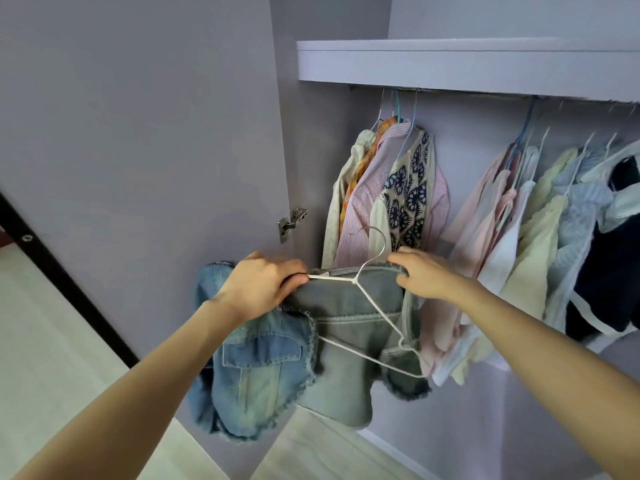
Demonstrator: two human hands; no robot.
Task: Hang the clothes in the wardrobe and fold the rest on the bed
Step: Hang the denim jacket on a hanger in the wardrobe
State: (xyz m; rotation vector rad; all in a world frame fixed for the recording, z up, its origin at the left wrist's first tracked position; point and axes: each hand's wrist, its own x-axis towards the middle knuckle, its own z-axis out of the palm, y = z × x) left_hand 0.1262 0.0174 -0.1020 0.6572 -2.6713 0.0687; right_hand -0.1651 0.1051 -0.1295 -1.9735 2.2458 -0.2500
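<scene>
A faded denim jacket (263, 368) with frayed edges hangs in front of me, inside facing out. A white wire hanger (370, 299) lies across its collar, hook pointing up, one arm tucked into the right shoulder. My left hand (259, 285) grips the jacket's left collar edge together with the hanger's left arm. My right hand (420, 273) grips the right side of the collar. Both are held below the wardrobe rail (450, 93), in front of the open wardrobe.
The open wardrobe door (138, 133) stands at left with a metal hinge (292, 220). Several shirts (391, 192) hang at the rail's left, several pastel garments (540, 216) at right, with a gap between. A shelf (467, 64) runs above. Pale floor lies below.
</scene>
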